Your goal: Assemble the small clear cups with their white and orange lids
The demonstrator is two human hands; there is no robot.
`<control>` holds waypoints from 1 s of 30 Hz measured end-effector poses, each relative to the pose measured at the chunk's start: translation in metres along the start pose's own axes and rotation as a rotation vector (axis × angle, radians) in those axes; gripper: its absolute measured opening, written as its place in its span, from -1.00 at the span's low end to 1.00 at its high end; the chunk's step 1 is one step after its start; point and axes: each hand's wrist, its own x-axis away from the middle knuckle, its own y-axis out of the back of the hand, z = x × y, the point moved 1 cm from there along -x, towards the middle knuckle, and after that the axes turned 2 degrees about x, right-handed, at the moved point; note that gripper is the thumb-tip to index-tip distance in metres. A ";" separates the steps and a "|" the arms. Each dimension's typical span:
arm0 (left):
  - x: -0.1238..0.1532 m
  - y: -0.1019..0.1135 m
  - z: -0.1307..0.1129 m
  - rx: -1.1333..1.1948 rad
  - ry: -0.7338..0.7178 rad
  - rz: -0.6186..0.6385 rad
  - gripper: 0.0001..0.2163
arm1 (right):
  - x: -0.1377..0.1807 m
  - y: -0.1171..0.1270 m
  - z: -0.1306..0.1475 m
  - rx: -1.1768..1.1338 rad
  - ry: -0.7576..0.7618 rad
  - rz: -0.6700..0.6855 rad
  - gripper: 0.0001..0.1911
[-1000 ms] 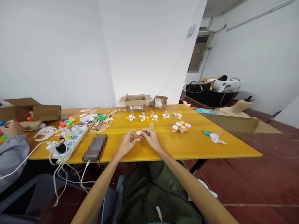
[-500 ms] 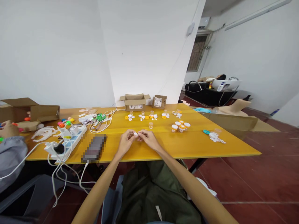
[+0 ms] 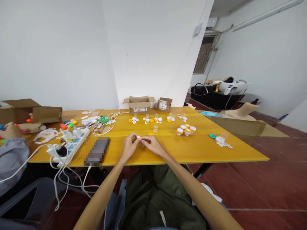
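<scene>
My left hand [image 3: 129, 147] and my right hand [image 3: 151, 144] meet over the near middle of the yellow table [image 3: 168, 151]. Both pinch a small white piece [image 3: 138, 137] between their fingertips. Just beyond the hands lie a small orange cap [image 3: 151, 134] and a little clear cup [image 3: 155, 128]. Farther back, a row of small white pieces with orange caps [image 3: 157, 120] runs across the table. A cluster of orange-and-white capped jars [image 3: 185, 129] stands to the right of my hands.
A white power strip [image 3: 72, 142] with tangled cables and a blurred dark flat object [image 3: 98, 151] lie at left. Two open cardboard boxes [image 3: 139, 105] stand by the white pillar. A teal cap with white pieces [image 3: 219, 140] lies far right. Another person's grey sleeve [image 3: 11, 159] is at the left edge.
My hands stayed together on the white piece, shifting slightly left and nearer. An orange cap now shows on the table just beyond them.
</scene>
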 end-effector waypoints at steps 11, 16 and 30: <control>0.002 -0.002 0.004 -0.279 -0.117 0.069 -0.94 | 0.003 0.002 0.008 0.247 0.109 -0.121 -0.81; 0.001 -0.001 0.011 -0.424 -0.184 0.080 -0.95 | 0.006 0.005 0.008 0.401 0.123 -0.232 -0.78; 0.002 -0.002 0.022 -0.705 -0.344 0.145 -0.78 | 0.004 0.040 -0.029 0.705 0.045 -0.285 -0.67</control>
